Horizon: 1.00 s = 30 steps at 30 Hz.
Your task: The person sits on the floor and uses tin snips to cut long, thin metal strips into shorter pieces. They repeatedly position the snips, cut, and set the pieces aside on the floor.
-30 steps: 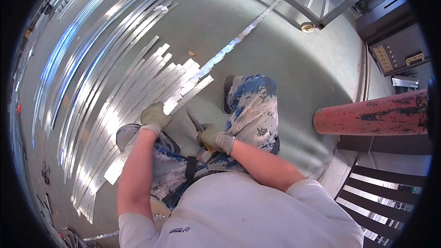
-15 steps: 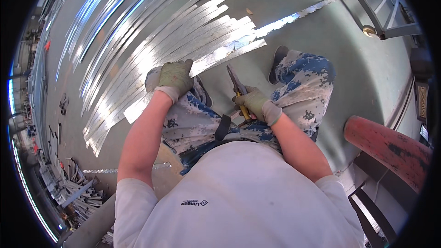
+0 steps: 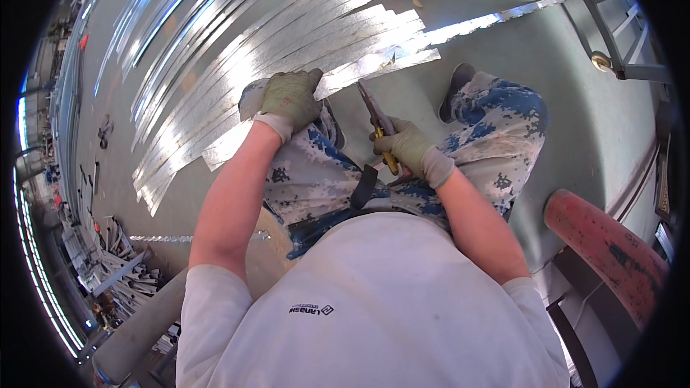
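Observation:
A pair of metal snips (image 3: pixel 374 110) with long dark blades and yellow handles is held in my gloved right hand (image 3: pixel 407 145). Its blades point away from me, toward a bright metal strip (image 3: pixel 359 73), and stay apart from it. My left hand (image 3: pixel 293 98), also gloved, is closed over my left knee, beside the near end of that strip's visible part. Its fingertips are hidden, so whether it grips the strip is unclear. Many flat silver strips (image 3: pixel 287 47) lie side by side on the floor beyond my left hand.
My shoe (image 3: pixel 458 85) stands right of the snips. A grey metal frame with a caster wheel (image 3: pixel 601 62) is at the far right. Nearer, a worn red cylinder (image 3: pixel 604 251) lies at an angle. Metal offcuts (image 3: pixel 126 273) are heaped at the left.
The view has shifted slightly, so the scene sits a little farther right and higher. Both hands keep nearly the same pose, and the snips remain in my right hand.

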Available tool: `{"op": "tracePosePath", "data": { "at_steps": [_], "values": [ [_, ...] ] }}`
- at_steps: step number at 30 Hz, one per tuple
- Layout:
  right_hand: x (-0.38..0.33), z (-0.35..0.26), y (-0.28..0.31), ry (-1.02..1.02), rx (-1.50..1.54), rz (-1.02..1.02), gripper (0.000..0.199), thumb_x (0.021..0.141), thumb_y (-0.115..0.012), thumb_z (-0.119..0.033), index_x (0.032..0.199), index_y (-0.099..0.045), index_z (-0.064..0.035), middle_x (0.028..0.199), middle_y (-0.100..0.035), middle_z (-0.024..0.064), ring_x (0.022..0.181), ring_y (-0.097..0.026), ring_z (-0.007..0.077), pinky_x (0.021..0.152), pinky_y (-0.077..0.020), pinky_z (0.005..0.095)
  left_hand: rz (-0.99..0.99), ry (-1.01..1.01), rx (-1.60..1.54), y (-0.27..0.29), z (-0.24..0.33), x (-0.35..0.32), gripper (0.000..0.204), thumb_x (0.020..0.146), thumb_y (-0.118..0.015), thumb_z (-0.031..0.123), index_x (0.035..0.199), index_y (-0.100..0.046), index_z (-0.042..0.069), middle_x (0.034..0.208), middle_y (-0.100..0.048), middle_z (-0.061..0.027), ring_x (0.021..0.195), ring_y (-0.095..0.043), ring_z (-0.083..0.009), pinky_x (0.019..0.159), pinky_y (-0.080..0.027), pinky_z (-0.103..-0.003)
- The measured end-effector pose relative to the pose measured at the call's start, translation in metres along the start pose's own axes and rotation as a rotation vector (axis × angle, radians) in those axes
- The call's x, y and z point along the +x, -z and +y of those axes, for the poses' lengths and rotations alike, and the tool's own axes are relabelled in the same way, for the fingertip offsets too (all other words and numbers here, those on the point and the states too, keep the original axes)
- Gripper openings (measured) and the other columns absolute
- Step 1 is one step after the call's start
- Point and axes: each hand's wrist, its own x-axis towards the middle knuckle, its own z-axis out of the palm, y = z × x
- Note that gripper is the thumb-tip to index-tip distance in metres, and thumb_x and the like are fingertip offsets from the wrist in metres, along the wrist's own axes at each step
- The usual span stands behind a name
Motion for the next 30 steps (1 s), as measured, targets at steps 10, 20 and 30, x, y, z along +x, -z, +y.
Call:
{"op": "tracePosePath", "data": {
  "at_steps": [10,20,30],
  "values": [
    [0.011,0.012,0.001,0.047,-0.118,0.001,0.064,0.092,-0.078,-0.014,0.155,-0.068,-0.0076,0.109,-0.076,0.0105,0.086,-0.071,0.0225,0.075,-0.0604,0.0382,-0.005,0.002,-0.008,0.002,-0.001,0.000,0.057,0.091,-0.082,0.033,0.143,-0.072,0.012,0.123,-0.082,-0.0224,0.118,-0.077,-0.0443,0.105,-0.059,-0.054],
    [0.017,0.013,-0.005,0.082,-0.093,0.014,0.060,0.094,-0.076,-0.016,0.153,-0.069,-0.0082,0.103,-0.074,0.0101,0.082,-0.068,0.0210,0.070,-0.0577,0.0384,-0.016,0.006,-0.029,0.002,-0.003,0.000,0.060,0.092,-0.080,0.035,0.147,-0.071,0.012,0.126,-0.081,-0.0220,0.120,-0.077,-0.0444,0.107,-0.059,-0.054],
    [-0.019,-0.024,-0.014,-0.048,0.282,-0.167,0.082,0.098,-0.080,-0.003,0.173,-0.046,-0.0070,0.097,-0.067,0.0068,0.073,-0.068,0.0176,0.065,-0.0569,0.0338,-0.093,0.034,-0.057,0.013,-0.001,0.000,0.059,0.093,-0.078,0.034,0.148,-0.072,0.013,0.130,-0.081,-0.0220,0.123,-0.076,-0.0442,0.110,-0.059,-0.052]
  ]
}}
